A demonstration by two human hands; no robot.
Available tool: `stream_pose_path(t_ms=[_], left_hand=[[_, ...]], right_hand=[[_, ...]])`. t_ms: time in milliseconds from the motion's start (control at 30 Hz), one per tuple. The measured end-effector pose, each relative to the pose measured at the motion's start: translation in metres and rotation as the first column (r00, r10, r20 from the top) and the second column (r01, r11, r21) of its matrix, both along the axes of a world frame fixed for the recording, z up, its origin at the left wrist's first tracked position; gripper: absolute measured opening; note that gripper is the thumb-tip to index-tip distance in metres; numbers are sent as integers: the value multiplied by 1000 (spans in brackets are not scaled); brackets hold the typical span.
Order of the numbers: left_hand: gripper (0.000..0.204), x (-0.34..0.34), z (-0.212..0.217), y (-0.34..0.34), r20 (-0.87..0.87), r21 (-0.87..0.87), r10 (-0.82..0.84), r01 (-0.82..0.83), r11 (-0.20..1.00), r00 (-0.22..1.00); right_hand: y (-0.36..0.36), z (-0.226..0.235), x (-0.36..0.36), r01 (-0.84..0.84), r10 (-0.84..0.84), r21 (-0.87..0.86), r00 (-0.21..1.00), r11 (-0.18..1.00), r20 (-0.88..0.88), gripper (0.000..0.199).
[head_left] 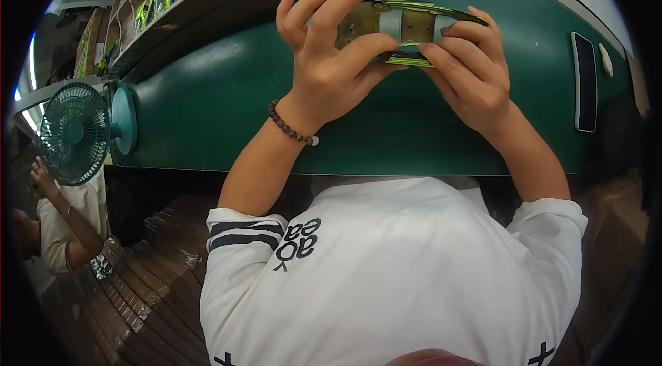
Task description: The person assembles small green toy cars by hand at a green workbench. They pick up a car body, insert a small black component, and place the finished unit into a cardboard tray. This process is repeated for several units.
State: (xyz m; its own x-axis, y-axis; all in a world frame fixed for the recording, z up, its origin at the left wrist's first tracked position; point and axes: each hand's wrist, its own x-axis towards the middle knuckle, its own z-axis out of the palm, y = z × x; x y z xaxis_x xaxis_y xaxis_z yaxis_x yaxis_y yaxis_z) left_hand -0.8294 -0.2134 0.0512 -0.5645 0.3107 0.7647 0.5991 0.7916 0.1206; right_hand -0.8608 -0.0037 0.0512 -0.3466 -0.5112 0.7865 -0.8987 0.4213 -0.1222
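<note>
Both hands are raised over the far part of a green table (pixel 227 111). Between them is what looks like a pair of sunglasses (pixel 418 26), with thin yellow-green edges and brownish, see-through panels. My left hand (pixel 327 55) grips its left part, the thumb on the near edge and the upper fingers spread upward. At the right end, the fingers of my right hand (pixel 476 62) pinch the curved far strip and the near edge. Fingers cover both ends, so the exact shape is partly hidden.
A divided tray (pixel 200 7) with several yellow-green and black pieces stands at the far left. A green fan (pixel 76 131) is at the left edge, near another person (pixel 69 221). A dark-screened phone (pixel 585 83) and a small white object (pixel 606 60) lie at right.
</note>
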Motion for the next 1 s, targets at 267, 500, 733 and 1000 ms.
stream_pose_path(t_ms=[267,500,733,1000], left_hand=[[32,0,-4,-6,9,51,-98,97,994,995],[34,-2,-7,-6,39,85,-80,76,993,996],[25,2,-3,-3,130,67,-106,97,993,986],[22,-3,-5,-8,443,416,-441,257,872,781]], right_hand=[[1,1,-1,-65,65,2,998,998,-18,21],[-4,3,-6,-118,117,16,993,993,16,20],[-2,4,-5,-129,131,-27,987,991,94,25],[4,6,-13,-293,306,-90,888,952,343,28]])
